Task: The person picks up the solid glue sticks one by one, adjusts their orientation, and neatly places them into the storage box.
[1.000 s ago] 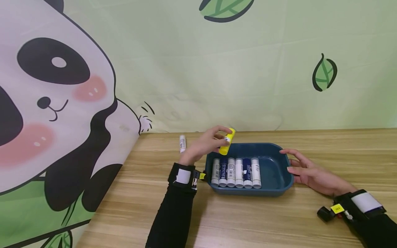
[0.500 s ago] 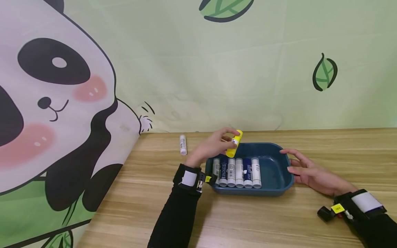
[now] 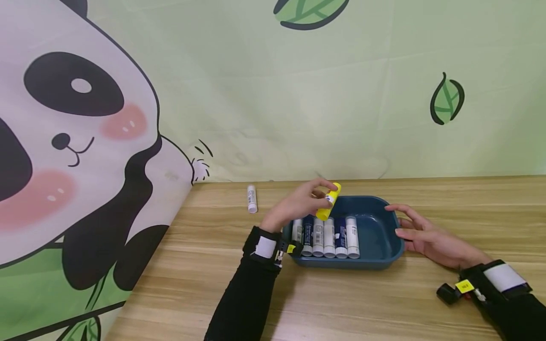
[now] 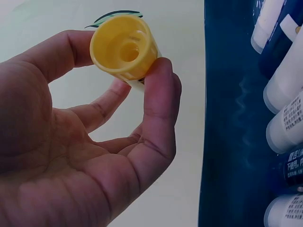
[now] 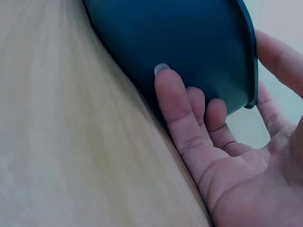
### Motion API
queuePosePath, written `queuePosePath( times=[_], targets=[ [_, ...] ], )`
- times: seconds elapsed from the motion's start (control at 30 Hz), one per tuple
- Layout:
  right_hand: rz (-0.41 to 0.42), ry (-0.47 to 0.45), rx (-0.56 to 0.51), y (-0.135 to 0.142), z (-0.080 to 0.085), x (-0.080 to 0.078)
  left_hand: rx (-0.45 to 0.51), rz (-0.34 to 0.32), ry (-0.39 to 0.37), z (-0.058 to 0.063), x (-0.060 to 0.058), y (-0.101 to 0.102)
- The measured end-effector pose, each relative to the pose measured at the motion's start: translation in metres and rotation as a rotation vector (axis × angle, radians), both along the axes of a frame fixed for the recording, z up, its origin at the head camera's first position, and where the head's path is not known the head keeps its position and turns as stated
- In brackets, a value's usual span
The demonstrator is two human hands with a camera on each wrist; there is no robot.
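Observation:
My left hand (image 3: 298, 203) pinches a yellow glue stick (image 3: 333, 194) between thumb and fingers, tilted above the back left part of a blue plastic tray (image 3: 375, 232). The left wrist view shows the stick's hollow end (image 4: 125, 47) facing the camera. Inside the tray, several white and dark blue glue sticks (image 3: 329, 238) lie side by side in a row from the left end. My right hand (image 3: 431, 239) holds the tray's right end. In the right wrist view its fingers (image 5: 175, 106) touch the outer wall (image 5: 180, 38), with another digit up at the rim.
A white glue stick (image 3: 252, 199) lies on the wooden table (image 3: 341, 303), left of the tray. Behind the table hangs a pale green backdrop (image 3: 256, 94) printed with a panda and leaves. Bare tray floor shows right of the row.
My left hand has moved right and slightly toward me with the yellow glue stick, over the row. The white glue stick on the table now shows fully. My right hand and the tray stay put.

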State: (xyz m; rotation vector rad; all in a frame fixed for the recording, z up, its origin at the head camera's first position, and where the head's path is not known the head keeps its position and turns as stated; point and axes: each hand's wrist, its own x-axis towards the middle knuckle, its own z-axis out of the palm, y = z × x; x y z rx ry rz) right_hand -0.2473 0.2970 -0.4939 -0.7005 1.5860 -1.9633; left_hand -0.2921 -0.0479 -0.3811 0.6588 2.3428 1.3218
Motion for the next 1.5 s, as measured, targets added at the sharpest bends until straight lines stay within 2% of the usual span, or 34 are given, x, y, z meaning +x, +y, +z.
queuePosePath(
  times=[0.33,0.73,1.17,1.5],
  targets=[
    [0.004,-0.004,-0.003,0.000,0.000,0.000,-0.008,-0.001,-0.009,-0.002,0.003,0.007],
    [-0.001,-0.021,0.000,0.001,0.001,0.000,-0.015,-0.067,0.001,-0.004,0.004,0.013],
    [-0.036,-0.018,0.037,0.000,0.000,0.000,-0.016,-0.073,-0.007,-0.003,0.006,0.016],
    [-0.034,-0.006,0.039,-0.001,0.000,0.000,-0.028,-0.082,-0.008,-0.002,0.007,0.018]
  ],
)
